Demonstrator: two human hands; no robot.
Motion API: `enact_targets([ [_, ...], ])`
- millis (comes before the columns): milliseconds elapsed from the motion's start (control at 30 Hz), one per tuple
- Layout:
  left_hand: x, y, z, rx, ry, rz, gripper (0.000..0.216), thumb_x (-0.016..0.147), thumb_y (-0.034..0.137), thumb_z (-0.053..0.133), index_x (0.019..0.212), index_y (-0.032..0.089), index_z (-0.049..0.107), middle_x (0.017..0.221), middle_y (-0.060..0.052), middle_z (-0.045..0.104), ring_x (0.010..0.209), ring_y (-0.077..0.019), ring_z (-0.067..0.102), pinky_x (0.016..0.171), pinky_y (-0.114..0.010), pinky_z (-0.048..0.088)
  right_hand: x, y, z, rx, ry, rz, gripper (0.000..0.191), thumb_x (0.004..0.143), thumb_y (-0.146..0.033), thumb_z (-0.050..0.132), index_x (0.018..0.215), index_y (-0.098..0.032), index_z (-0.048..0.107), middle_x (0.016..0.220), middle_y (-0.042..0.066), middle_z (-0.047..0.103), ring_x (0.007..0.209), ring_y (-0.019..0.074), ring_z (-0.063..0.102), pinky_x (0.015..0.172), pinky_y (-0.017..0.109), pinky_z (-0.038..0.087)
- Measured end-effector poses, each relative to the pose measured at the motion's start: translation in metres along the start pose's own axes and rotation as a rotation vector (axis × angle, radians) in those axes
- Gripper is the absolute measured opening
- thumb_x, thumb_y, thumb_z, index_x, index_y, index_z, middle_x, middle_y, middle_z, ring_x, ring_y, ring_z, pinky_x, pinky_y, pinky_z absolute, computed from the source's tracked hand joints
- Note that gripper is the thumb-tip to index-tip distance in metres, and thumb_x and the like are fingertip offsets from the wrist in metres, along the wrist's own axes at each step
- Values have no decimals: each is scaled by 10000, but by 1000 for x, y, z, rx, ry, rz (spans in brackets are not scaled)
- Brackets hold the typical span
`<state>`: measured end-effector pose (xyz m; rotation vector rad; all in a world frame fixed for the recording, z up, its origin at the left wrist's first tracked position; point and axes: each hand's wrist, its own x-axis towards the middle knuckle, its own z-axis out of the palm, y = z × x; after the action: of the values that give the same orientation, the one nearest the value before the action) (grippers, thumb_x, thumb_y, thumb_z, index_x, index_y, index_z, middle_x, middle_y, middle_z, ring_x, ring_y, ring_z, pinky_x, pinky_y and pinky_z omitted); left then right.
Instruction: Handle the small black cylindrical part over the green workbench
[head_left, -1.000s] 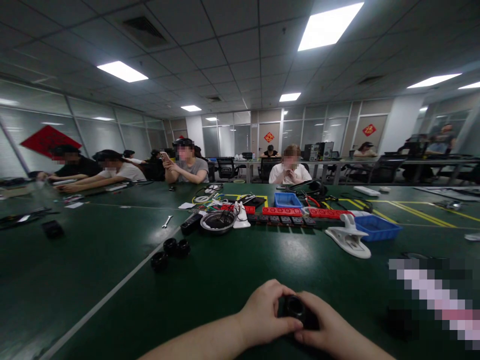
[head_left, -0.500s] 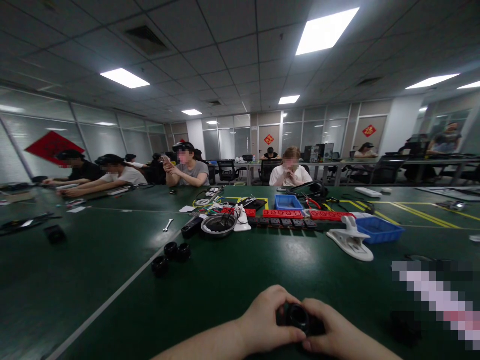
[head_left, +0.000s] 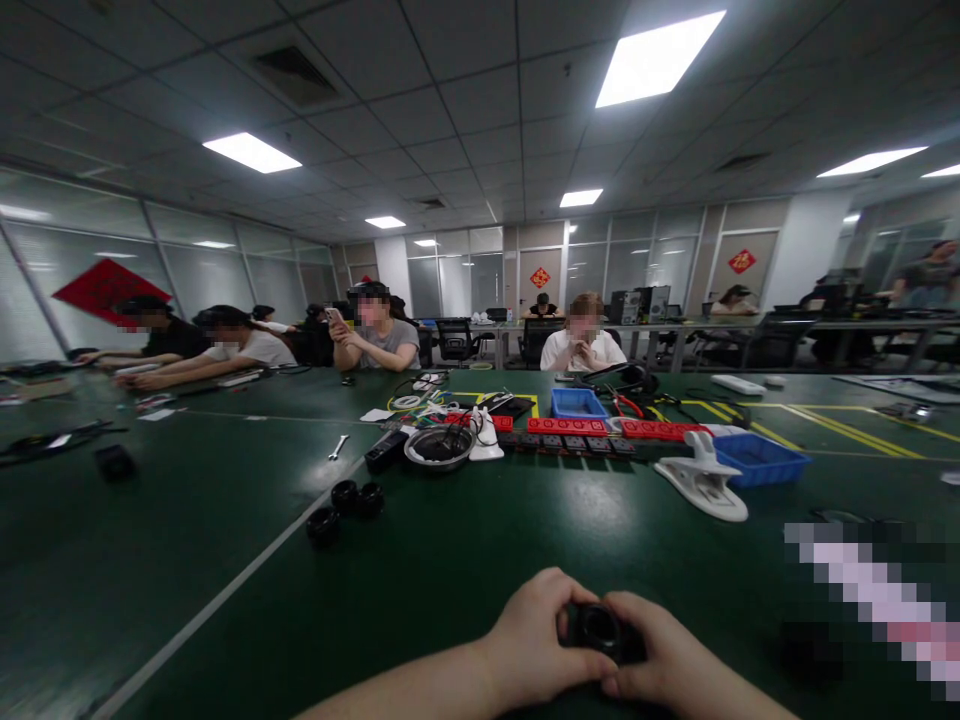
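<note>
A black ring (head_left: 602,630), its hole facing up, sits low, right of centre, between the person's left hand (head_left: 534,625) and right hand (head_left: 660,648), both clasped around its sides; whether it touches the green table (head_left: 480,540) cannot be told. An uneven squeeze could make the smooth-looking ring slip and roll, perhaps into the blurred dark object (head_left: 810,650) at right. Room to move lies ahead and left, bounded by three similar rings (head_left: 345,497) and a white clip (head_left: 701,490).

The left hand (head_left: 531,632) and right hand (head_left: 660,648) partly hide the black part (head_left: 598,628) between them.
</note>
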<state>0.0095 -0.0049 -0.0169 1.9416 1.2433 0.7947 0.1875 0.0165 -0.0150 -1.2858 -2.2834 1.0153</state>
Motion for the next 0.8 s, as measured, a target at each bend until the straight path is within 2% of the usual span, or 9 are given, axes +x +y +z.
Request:
enact_targets([
  [133, -4, 9, 1, 44, 77, -84, 442, 508, 358, 759, 883, 207, 581, 782, 33, 486, 655, -116, 442, 552, -204, 335, -1, -5, 9, -143, 114, 21, 246, 551, -261, 649, 733, -141, 537, 755, 28, 564, 711, 184, 510, 603, 247, 363],
  [233, -5, 12, 0, 97, 113, -91, 423, 522, 389, 745, 868, 205, 585, 762, 33, 492, 659, -125, 446, 562, -216, 332, -4, -11, 14, -227, 204, 11, 170, 591, -236, 593, 723, -158, 520, 774, 38, 568, 725, 182, 515, 642, 261, 370],
  [300, -3, 11, -2, 104, 106, -77, 433, 518, 394, 747, 873, 204, 590, 767, 30, 491, 658, -126, 449, 566, -218, 336, -5, -14, 15, -236, 207, -8, 160, 614, -242, 580, 744, -164, 528, 798, 47, 573, 741, 187, 518, 660, 271, 373],
  [433, 1, 3, -6, 60, 36, 4, 449, 527, 388, 752, 901, 197, 594, 793, 23, 479, 636, -106, 436, 559, -204, 350, -6, -13, 5, -97, 101, -113, 307, 624, -277, 617, 905, -171, 553, 883, 45, 571, 804, 196, 519, 702, 273, 384],
  [500, 2, -2, -8, 15, -29, 73, 464, 556, 412, 735, 940, 196, 590, 818, 16, 475, 610, -90, 424, 535, -190, 352, -6, -11, -1, -40, 23, -143, 323, 617, -280, 632, 915, -173, 567, 885, 36, 564, 819, 199, 512, 706, 270, 384],
  [600, 2, -8, -8, -28, -102, 145, 489, 587, 433, 714, 996, 202, 577, 850, 7, 477, 594, -77, 422, 515, -177, 353, -7, -9, -8, -15, -60, -120, 304, 588, -255, 658, 869, -159, 590, 869, 29, 551, 822, 202, 502, 698, 268, 379],
  [800, 2, -10, -8, -24, -109, 207, 485, 591, 408, 720, 1009, 208, 577, 848, 4, 480, 628, -87, 443, 533, -176, 366, -10, -11, -12, 20, -120, -96, 363, 547, -193, 673, 898, -155, 588, 907, 31, 543, 877, 215, 485, 752, 289, 371],
])
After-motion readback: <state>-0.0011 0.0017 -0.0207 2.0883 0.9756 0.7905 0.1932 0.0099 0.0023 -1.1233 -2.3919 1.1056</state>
